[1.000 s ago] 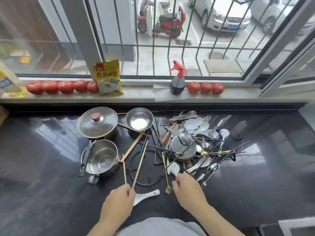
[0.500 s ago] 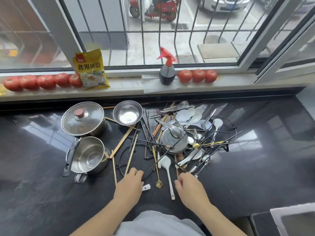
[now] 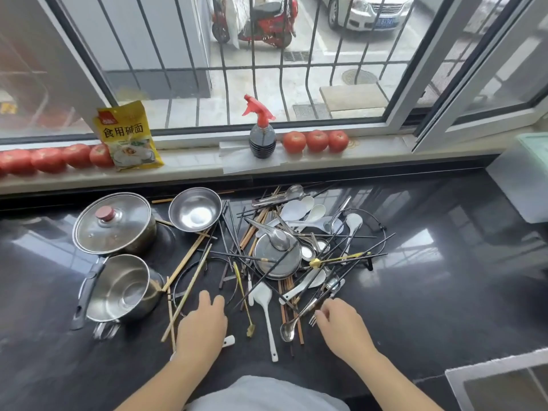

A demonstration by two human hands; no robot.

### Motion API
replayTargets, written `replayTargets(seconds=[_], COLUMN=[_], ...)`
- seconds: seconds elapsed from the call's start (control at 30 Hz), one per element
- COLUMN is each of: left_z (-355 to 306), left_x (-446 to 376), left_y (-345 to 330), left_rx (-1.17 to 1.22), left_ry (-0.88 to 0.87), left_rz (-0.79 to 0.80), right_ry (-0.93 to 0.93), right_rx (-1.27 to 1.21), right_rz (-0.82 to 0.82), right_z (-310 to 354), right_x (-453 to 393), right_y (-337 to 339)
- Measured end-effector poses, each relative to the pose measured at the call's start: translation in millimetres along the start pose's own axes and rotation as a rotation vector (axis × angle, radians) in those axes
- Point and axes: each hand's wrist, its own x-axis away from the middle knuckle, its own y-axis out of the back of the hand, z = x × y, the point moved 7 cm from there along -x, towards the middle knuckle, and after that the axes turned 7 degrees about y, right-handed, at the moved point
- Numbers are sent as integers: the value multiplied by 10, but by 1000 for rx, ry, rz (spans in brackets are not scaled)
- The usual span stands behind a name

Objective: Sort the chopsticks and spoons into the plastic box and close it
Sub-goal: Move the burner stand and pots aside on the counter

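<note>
Bare desk [image 3: 444, 292] lay open right of the cutlery heap [image 3: 290, 250]; two pots [image 3: 118, 256] blocked the left.

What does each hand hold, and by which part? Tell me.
Left hand lies over a white spoon, only its handle end showing; a grip cannot be told. Right hand holds nothing, fingertips at the fork.

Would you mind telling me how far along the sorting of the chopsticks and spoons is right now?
Nothing looks sorted yet: the chopsticks and spoons lie tangled in one pile on the dark counter. In hand: the left hand rests over a white spoon handle, and the right hand reaches at the pile's near edge by a small fork. Left: all the sorting, then closing the box, which I cannot identify for certain.
</note>
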Motion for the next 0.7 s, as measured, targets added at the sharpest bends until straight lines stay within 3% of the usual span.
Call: replayTargets(seconds=[0.37, 0.7], left_z=[453, 340], left_x=[292, 506], left_y=[1125, 1356], left_rx=[329, 787], left_ry=[168, 322], left_rz=[-441, -343], right_ry=[58, -39], right_rx=[9, -90], right_rz=[58, 35], right_z=[119, -277], right_x=[-109, -120], right_y=[-179, -161])
